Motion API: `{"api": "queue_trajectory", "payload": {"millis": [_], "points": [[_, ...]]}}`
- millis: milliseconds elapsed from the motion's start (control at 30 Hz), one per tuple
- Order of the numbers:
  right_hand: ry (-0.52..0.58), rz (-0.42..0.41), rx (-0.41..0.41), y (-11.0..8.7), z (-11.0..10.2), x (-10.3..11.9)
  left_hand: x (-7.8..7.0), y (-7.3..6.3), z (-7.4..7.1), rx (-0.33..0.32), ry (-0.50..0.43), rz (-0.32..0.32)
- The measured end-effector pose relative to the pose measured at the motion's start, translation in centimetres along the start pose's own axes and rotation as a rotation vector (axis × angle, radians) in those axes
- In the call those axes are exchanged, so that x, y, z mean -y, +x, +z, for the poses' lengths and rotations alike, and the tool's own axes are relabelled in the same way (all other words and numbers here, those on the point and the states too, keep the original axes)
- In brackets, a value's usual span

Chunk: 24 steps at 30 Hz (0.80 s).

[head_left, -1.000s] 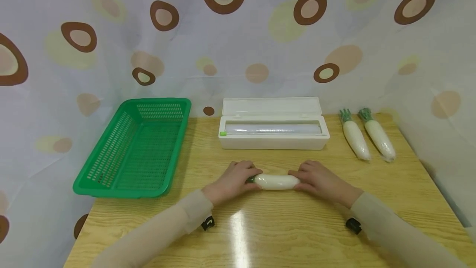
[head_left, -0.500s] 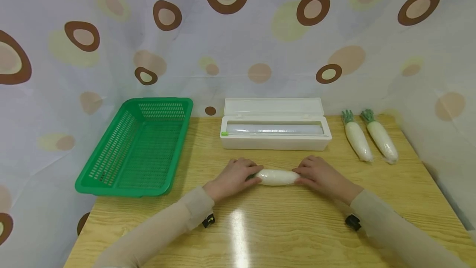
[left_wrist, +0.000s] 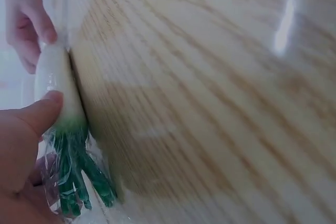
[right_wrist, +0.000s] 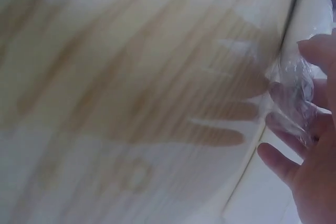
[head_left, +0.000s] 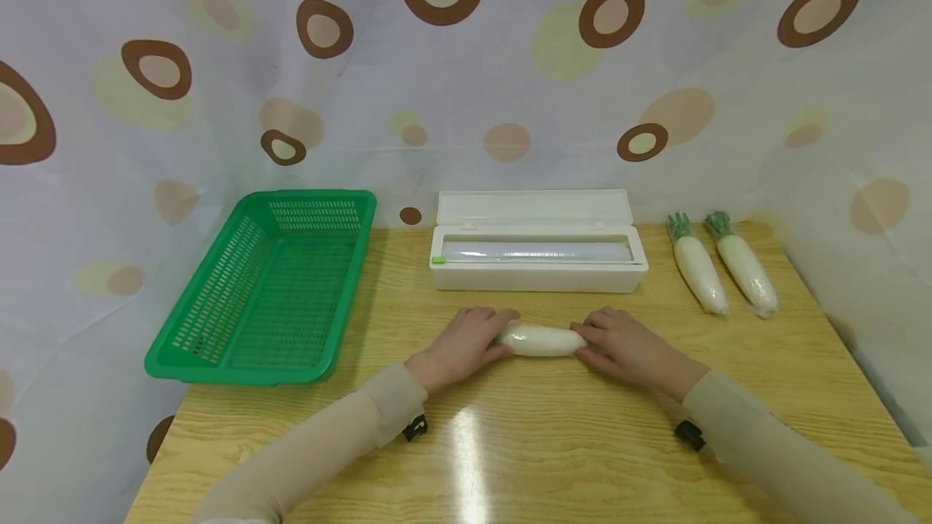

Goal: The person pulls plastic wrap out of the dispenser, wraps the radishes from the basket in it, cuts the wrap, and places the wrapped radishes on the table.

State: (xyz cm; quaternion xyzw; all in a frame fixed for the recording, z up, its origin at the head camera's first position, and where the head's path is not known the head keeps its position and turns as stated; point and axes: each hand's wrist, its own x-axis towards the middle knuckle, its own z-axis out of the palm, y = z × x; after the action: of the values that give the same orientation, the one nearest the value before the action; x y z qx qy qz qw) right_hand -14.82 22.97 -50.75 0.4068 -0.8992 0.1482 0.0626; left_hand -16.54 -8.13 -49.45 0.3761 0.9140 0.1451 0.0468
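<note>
A white radish (head_left: 542, 340) with green leaf stubs, wrapped in clear film, lies crosswise on the table between both hands. My left hand (head_left: 466, 343) grips its leafy end, with the thumb pressed on the white part in the left wrist view, where the green stubs (left_wrist: 79, 171) show through the film. At the tapered end, my right hand (head_left: 624, 346) holds the radish between thumb and fingers. Loose clear film (right_wrist: 296, 90) bunches among the right fingers in the right wrist view. Behind the hands stands an open white cling film box (head_left: 539, 277) with a roll (head_left: 539, 252) inside.
On the left sits a green plastic basket (head_left: 338, 330). Two more wrapped radishes, a left one (head_left: 701, 275) and a right one (head_left: 747, 275), lie at the back right of the wooden table (head_left: 568, 451). A patterned curtain (head_left: 466, 71) hangs behind and at the sides.
The radish has shifted slightly away from the person, toward the cling film box, with both hands on its ends. Its green end is now more covered by the left hand.
</note>
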Motion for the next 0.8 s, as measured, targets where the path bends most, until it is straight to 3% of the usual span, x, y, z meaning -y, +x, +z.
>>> {"api": "queue_trajectory", "payload": {"millis": [300,433,633,800], "points": [[0.083,-0.006,0.044,-0.37,0.21,0.71,0.6,-0.55,-0.3,0.104,-0.187,0.107],[0.093,0.01,0.018,-0.16,0.04,0.96,0.75,-0.62,-0.4,0.08,-0.148,0.115],[0.035,-0.093,-0.076,0.46,-0.18,0.53,0.85,-0.39,-0.75,0.101,-0.147,0.059],[0.023,-0.087,-0.06,0.37,-0.14,0.15,0.73,-0.6,-0.75,0.109,-0.086,0.044]]}}
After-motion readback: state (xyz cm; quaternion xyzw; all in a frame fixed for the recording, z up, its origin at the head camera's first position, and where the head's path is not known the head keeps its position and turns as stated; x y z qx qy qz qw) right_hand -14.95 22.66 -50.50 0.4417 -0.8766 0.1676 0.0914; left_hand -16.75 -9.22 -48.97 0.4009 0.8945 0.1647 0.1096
